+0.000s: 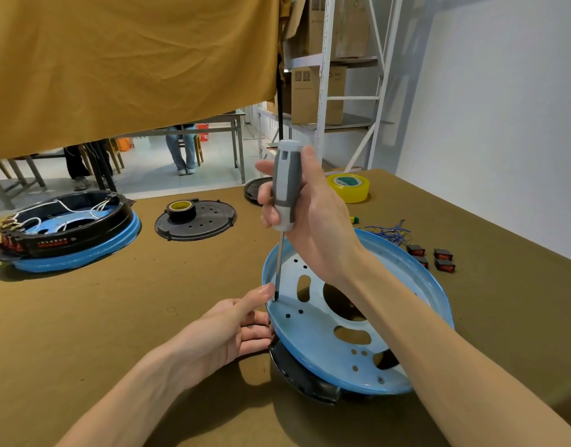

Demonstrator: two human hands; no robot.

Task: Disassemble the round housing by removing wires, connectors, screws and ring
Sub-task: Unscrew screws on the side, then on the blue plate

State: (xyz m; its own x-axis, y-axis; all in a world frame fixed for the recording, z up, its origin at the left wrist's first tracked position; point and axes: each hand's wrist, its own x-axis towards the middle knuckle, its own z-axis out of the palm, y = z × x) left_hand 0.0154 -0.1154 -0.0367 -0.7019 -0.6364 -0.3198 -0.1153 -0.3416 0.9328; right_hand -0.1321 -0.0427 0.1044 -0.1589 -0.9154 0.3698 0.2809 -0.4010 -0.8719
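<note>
- I see the round housing (355, 321), a blue perforated plate on a black base, lying tilted on the olive-brown table (148, 301); I take it as my landmark.
- My right hand (313, 214) is above the housing's far-left part, fingers wrapped tight round the grey and white handle of a screwdriver (285, 188) held nearly upright.
- The screwdriver's shaft runs down to the housing's left inner edge, where its tip sits on a screw (274, 298).
- My left hand (232, 330) is at the housing's left rim: thumb stretched up beside the tip, the other fingers lying fairly straight against the rim. I cannot tell whether they hook under it.
- Right of the housing, beyond its far rim, lie four black rocker switches (434, 258) and a tangle of blue wires (390, 232).
- Behind the housing sits a roll of yellow tape (348, 187).
- Well to the housing's left is a second housing (71, 232), still wired, and between the two a black cover plate (197, 222) with a dark tape roll (181, 209) on it.
</note>
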